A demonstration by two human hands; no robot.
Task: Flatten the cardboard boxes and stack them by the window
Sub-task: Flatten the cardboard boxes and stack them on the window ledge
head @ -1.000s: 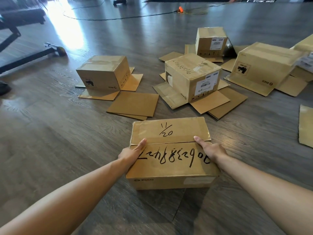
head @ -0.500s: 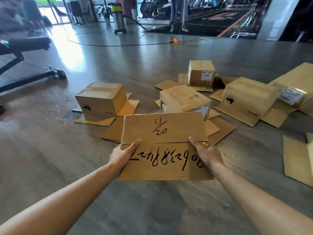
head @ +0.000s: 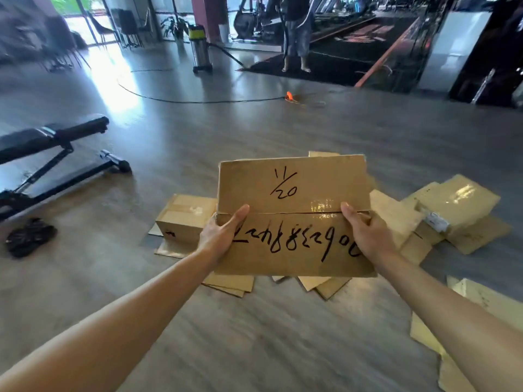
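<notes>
We hold one cardboard box (head: pixel 294 219) up in front of us, clear of the floor (head: pixel 254 335). Our left hand (head: pixel 219 236) grips its left edge, thumb laid across the top face. Our right hand (head: pixel 365 236) grips the right edge the same way; the fingers underneath are hidden. The box top shows handwritten black numbers and a taped centre seam, and it looks closed and unflattened.

We judge the step in hand to be lifting this box to work on it. The next move likely calls for turning it over or splitting the tape seam, so the flaps can open and the walls fold flat.

Behind the held box, from 10 to 2 o'clock, more boxes sit on the floor. A taped box (head: pixel 185 219) stands at 10 o'clock on loose flat sheets (head: pixel 229 281). A labelled box (head: pixel 455 205) lies at 2 o'clock. Further flat pieces (head: pixel 481 304) lie at 4 o'clock near our right forearm.

At 9 o'clock stands a black weight bench (head: pixel 53 137), with a dark bundle (head: pixel 29 236) beside it. The floor is open between the bench and the boxes, and ahead at 12 o'clock. There a cable (head: pixel 198 101) crosses it, a possible trip risk. Bright windows (head: pixel 82 24) show at 11 o'clock, beyond chairs. A canister vacuum (head: pixel 201 49) and a standing person (head: pixel 297 32) are at 12 o'clock, far off.
</notes>
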